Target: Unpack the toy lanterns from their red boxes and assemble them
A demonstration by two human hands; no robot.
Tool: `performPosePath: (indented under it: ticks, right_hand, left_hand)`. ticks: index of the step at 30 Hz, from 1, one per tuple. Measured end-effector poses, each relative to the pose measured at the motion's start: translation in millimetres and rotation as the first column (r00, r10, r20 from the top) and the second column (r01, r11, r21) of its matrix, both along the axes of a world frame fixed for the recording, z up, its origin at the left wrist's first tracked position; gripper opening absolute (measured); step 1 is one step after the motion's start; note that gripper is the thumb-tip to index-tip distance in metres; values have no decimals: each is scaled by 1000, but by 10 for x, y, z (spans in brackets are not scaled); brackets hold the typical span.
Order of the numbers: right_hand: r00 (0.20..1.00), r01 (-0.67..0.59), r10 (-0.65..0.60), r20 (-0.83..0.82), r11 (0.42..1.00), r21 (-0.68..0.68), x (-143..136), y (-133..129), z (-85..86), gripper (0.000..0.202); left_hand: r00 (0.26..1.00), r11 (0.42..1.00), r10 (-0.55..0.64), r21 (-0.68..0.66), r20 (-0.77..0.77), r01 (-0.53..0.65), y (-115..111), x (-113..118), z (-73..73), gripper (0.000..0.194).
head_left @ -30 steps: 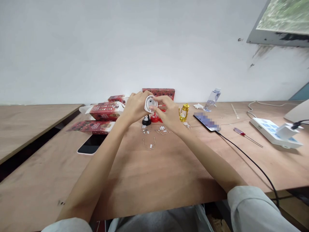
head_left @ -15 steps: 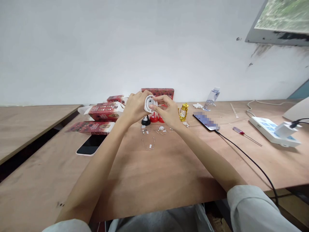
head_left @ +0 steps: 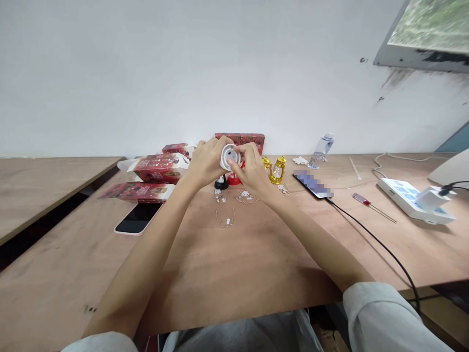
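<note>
My left hand (head_left: 205, 162) is closed around a small white lantern (head_left: 224, 163), its round, recessed underside turned toward me. Small dark openings show inside the base. The fingers of my right hand (head_left: 253, 168) are at the base's right rim, and its thumb presses on the underside. The rest of the lantern is hidden behind my hands. Just beneath stand a black lantern (head_left: 221, 185) and a red lantern (head_left: 234, 180), partly covered. A gold lantern (head_left: 277, 171) stands right of my right hand, with another gold one behind it. Bent wire handles (head_left: 227, 226) and small white pieces (head_left: 245, 196) lie in front.
Red printed boxes (head_left: 161, 167) are piled at left beside a phone (head_left: 137, 220); more red boxes (head_left: 258, 141) stand against the wall. To the right are a plugged-in phone (head_left: 311, 185), a clear bottle (head_left: 322, 149), a screwdriver (head_left: 362, 198) and a white power strip (head_left: 406, 195).
My right hand has shifted slightly left and turned, uncovering a second gold lantern. The white lantern has moved slightly right and stays in my hands.
</note>
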State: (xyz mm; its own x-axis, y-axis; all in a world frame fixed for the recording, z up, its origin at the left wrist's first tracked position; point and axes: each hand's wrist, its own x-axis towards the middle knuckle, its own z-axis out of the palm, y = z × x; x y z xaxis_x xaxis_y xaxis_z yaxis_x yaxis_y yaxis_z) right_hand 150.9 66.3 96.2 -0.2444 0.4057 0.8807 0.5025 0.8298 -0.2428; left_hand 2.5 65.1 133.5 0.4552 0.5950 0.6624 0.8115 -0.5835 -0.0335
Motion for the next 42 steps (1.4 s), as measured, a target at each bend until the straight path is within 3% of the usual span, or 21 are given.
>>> performPosePath:
  ticks: [6, 11, 21, 26, 30, 34, 36, 39, 42]
  right_hand:
    - [991, 62, -75, 108, 991, 119, -2, 60, -41, 19]
    - [967, 183, -205, 154, 972, 146, -14, 75, -70, 23]
    - [968, 236, -237, 84, 972, 25, -16, 124, -155, 33]
    - [950, 290, -282, 132, 956, -38, -55, 208, -352, 37]
    - [958, 258, -248, 142, 965, -56, 27, 236, -317, 31]
    - [949, 296, -284, 135, 952, -74, 445, 172, -131, 26]
    - [929, 319, -287, 233, 941, -111, 788, 57, -98, 24]
    - [879, 364, -251, 404, 902, -232, 1392, -276, -191, 24]
    - [828, 491, -298, 475, 795, -357, 1986, -765, -402, 27]
  left_hand:
    - [998, 999, 28, 36, -60, -26, 9, 8, -17, 24]
    - [992, 998, 54, 41, -115, -49, 16, 17, -32, 24]
    - [997, 997, 7, -73, -75, -12, 9, 40, -19, 25]
    - [985, 988, 55, -132, -161, -77, 98, 0, -120, 24]
    - [979, 983, 97, -138, -179, -122, 119, -46, -121, 28]
    - [986, 985, 132, -100, -99, -142, 78, -106, -27, 33]
    - [986, 984, 155, -77, -57, -159, 59, -136, 24, 35]
    - [982, 980, 190, -54, 9, -189, 36, -171, 89, 36]
    - [977, 979, 202, -43, 62, -200, 7, -188, 146, 34]
